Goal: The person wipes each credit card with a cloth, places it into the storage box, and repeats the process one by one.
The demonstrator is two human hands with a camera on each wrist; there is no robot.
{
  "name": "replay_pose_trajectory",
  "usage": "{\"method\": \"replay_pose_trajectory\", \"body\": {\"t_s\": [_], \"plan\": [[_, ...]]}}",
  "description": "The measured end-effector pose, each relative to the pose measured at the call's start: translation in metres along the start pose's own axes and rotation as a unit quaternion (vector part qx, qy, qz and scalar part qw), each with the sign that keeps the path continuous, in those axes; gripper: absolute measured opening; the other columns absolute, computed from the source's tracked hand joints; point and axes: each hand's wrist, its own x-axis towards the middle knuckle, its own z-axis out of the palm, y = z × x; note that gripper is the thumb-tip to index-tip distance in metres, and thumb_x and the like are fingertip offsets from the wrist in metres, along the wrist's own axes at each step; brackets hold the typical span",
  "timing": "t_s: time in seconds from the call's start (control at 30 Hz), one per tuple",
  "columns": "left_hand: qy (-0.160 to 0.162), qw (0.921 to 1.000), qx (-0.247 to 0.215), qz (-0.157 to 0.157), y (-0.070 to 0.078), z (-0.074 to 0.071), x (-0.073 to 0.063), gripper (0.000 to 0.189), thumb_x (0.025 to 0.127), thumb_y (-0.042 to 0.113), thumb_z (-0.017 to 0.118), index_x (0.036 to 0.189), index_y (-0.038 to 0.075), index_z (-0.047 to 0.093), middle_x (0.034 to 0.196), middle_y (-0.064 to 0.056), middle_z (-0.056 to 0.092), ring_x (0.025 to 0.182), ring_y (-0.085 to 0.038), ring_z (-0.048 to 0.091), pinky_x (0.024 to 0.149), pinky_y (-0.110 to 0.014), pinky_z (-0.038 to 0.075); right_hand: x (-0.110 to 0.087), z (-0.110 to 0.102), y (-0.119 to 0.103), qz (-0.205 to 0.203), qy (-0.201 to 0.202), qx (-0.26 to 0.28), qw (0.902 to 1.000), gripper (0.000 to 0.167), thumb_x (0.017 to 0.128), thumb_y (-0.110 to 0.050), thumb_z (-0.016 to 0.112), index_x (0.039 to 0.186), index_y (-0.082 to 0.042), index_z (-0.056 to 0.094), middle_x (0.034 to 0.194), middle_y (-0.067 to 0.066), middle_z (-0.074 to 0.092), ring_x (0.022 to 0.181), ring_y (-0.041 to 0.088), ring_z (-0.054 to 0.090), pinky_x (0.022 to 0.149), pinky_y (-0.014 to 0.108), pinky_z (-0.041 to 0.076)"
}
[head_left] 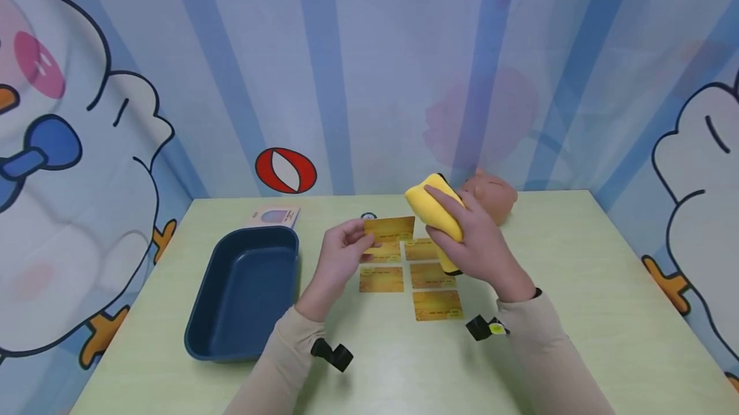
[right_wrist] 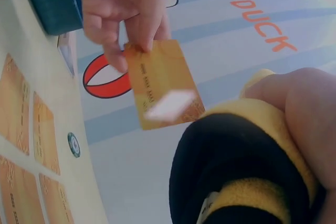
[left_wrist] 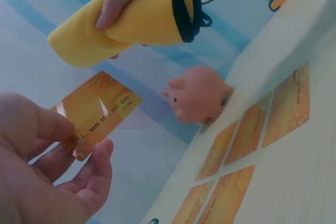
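Note:
Above the table, my left hand (head_left: 339, 260) pinches a gold bank card (head_left: 392, 228) by its edge between thumb and fingers. The left wrist view shows embossed numbers on this card (left_wrist: 102, 114). My right hand (head_left: 478, 245) grips a folded yellow cloth (head_left: 434, 206) with black edging, just right of the held card. In the right wrist view, the cloth (right_wrist: 252, 135) covers the lower right, and the card (right_wrist: 163, 80) catches a bright reflection. Below the hands, several more gold cards (head_left: 437, 306) lie flat in two columns on the table; the cloth and hands partly cover some.
A deep blue basin (head_left: 193, 331) stands on the left of the table. Behind it lies a pale pink booklet or flat box (head_left: 277, 217). A pink pig figure (head_left: 498, 198) sits behind my right hand. Near the back is a small round chip (right_wrist: 74, 145).

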Motion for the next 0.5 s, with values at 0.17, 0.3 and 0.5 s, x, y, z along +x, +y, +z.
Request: {"method": "replay_pose_trajectory", "body": {"t_s": [0.17,0.3,0.5], "plan": [[-0.001,1.0000,-0.003,0.000,-0.0035,0.0015,-0.0013,0.023,0.104,0.010,0.066,0.125,0.006,0.076,0.120,-0.013,0.073,0.108,-0.031,0.073,0.087,-0.039,0.064,0.0007,-0.0009,-0.0023,0.015,-0.006,0.043,0.9989,0.064,0.099,-0.017,0.072,0.158,-0.026,0.049,0.139,0.015,0.055,0.092,0.023,0.053,0.074,0.044,0.053],[-0.010,0.9999,-0.004,0.008,-0.0044,0.0022,-0.0022,0.024,0.104,0.013,0.067,0.125,0.008,0.077,0.132,-0.009,0.070,0.106,-0.025,0.074,0.090,-0.043,0.063,0.0015,-0.0010,-0.0029,0.024,-0.009,0.057,0.9981,0.063,0.100,-0.018,0.072,0.158,-0.027,0.049,0.137,0.014,0.055,0.092,0.023,0.054,0.075,0.044,0.054],[-0.040,0.9985,-0.037,0.001,-0.0073,0.0017,-0.0016,0.025,0.105,0.007,0.064,0.127,0.004,0.075,0.132,-0.014,0.069,0.114,-0.034,0.072,0.098,-0.049,0.059,0.0014,-0.0013,-0.0039,0.028,-0.013,0.063,0.9975,0.063,0.100,-0.018,0.072,0.158,-0.027,0.049,0.135,0.014,0.055,0.091,0.023,0.054,0.075,0.044,0.054]]}}
